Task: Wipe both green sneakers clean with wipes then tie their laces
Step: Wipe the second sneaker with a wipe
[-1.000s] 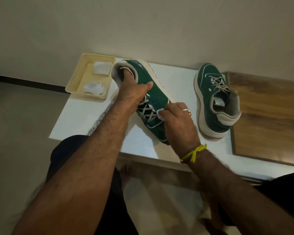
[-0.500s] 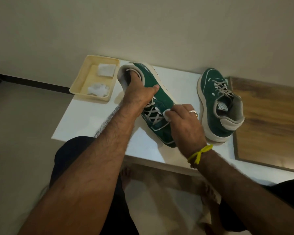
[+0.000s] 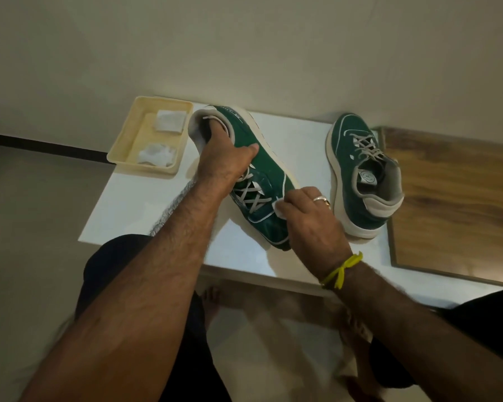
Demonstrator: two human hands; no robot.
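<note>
While your left hand (image 3: 224, 161) grips the tilted sneaker (image 3: 262, 172) at frame centre by its collar, your right hand (image 3: 311, 216) pinches a wipe (image 3: 280, 208) against its side beside the laces, so you judge wiping underway: sweep toward the toe next.

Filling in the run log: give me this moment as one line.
step: wiping | left hand: grips held sneaker | right hand: presses wipe on it | other sneaker: untouched

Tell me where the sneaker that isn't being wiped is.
The second green sneaker stands on the white table, to the right of the right hand, beside the wooden board.
</note>
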